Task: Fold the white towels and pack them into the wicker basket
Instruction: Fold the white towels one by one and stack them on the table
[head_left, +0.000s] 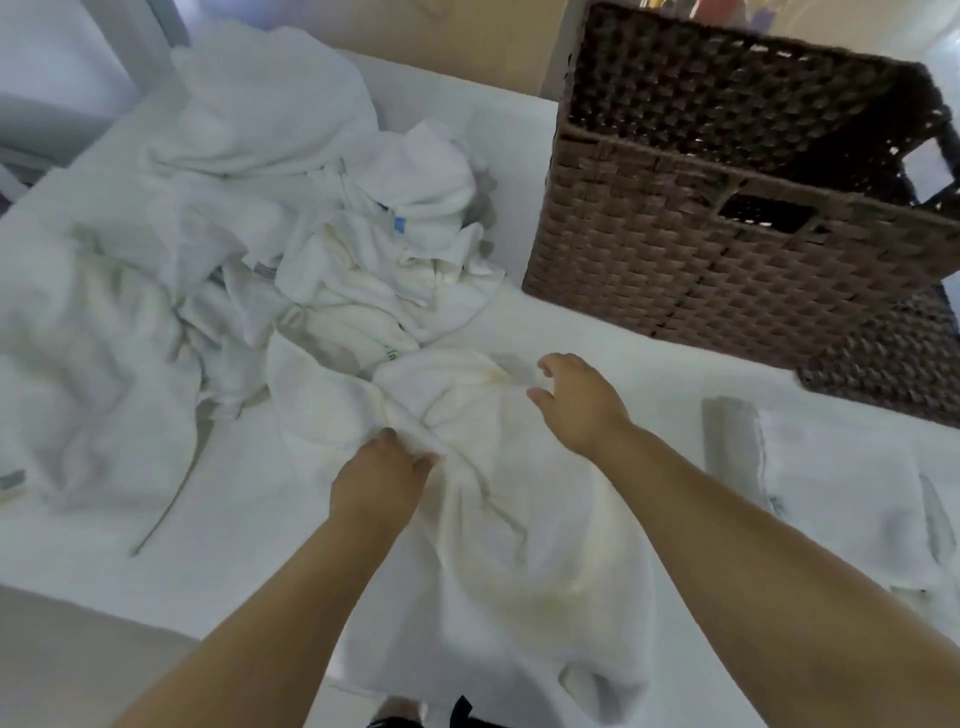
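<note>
Looking down on the white table (613, 338), I see its near edge at lower left, while its other edges run out of the picture or under cloth. Across its left half sprawls the pile of white towels (223, 244), crumpled and overlapping so that I cannot count them or tell where one ends; the whole picture is soft with blur.

At the far right stands the basket (727, 270), brown wicker, cut off by the right border. A handle slot is in its near wall. Its inside is dark and I cannot tell whether anything lies in it. A darker wicker patch shows below its right corner; whether that is part of the same basket I cannot say.

One towel (498, 540) lies loose in front of me, rumpled. It runs from the foot of the pile to the near edge, where it drops over and out of sight.

Beside my right forearm a folded towel (841, 499) lies flat, white on white, its outline faint.

My left hand (382, 480) has its fingers curled into a bunch of the towel, fingertips buried in the folds. My right hand (576, 400) hovers over the towel's far part, fingers loosely spread, holding nothing.

A small blue tag (399, 224) shows in the pile.
</note>
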